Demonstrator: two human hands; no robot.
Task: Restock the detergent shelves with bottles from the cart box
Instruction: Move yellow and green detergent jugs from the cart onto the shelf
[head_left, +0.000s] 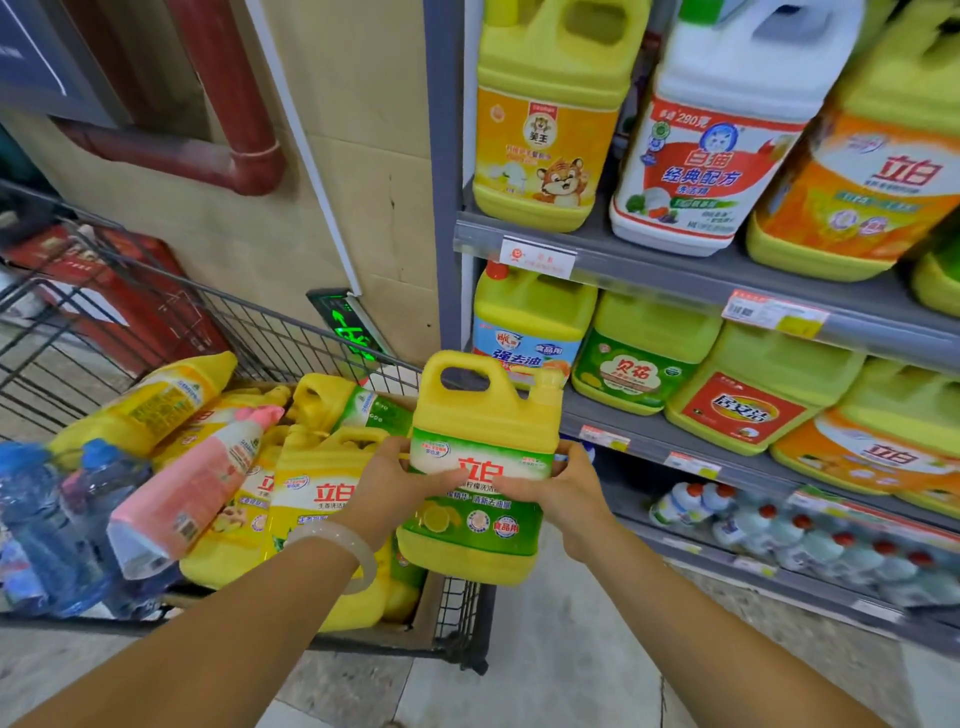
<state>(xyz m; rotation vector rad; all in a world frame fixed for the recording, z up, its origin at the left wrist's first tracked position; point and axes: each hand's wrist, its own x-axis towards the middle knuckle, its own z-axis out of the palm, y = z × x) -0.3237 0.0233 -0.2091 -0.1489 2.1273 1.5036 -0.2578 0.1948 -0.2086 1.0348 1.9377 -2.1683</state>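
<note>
I hold a yellow detergent jug (480, 467) with a green label upright in both hands, just right of the cart (457, 608) and in front of the shelves. My left hand (400, 483) grips the jug's left side, fingers curled across the label; my right hand (558, 493) grips its right side, fingers wrapped around the front and thumb behind. A pale bangle (345, 545) sits on the left wrist. Left of the jug, the box (415, 608) in the cart holds more yellow jugs (317, 499) lying in a heap, with a pink bottle (192, 493) tilted across them. Right of the jug, the grey shelves (675, 270) carry rows of yellow, white and orange-labelled jugs, and the shelf level with the jug shows a bare gap just beyond it.
</note>
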